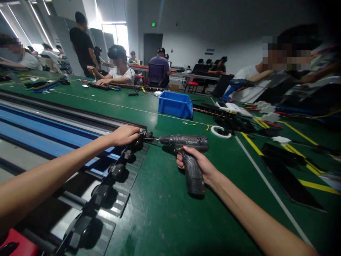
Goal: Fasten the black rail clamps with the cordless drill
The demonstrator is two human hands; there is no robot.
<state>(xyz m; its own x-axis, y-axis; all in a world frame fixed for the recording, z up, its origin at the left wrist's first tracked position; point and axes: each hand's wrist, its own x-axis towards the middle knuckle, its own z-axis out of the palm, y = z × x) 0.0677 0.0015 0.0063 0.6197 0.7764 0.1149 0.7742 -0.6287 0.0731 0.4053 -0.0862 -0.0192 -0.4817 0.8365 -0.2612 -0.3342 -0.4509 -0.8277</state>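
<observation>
My right hand (195, 161) is wrapped around the grip of a black cordless drill (193, 174), held over the green table. The drill points left, and its long thin bit reaches the black fitting (148, 134) at the far corner of a frame. On that corner lies my left hand (125, 135), palm down, with fingers stretched forward close to the bit's tip; its thumb is hidden. The frame's end carries a row of black round knobs (118, 172) and slotted grey plates (119, 204). Long blue, black and silver profiles (48, 122) run left from it.
Beyond the drill stand a blue bin (174, 104) and a white ring (220, 132). A black flat panel (291, 181) lies at right. A blue drill (236, 87) stands near a co-worker (247, 76) at right. Another person (119, 69) works across the table. Something red (17, 243) sits lower left.
</observation>
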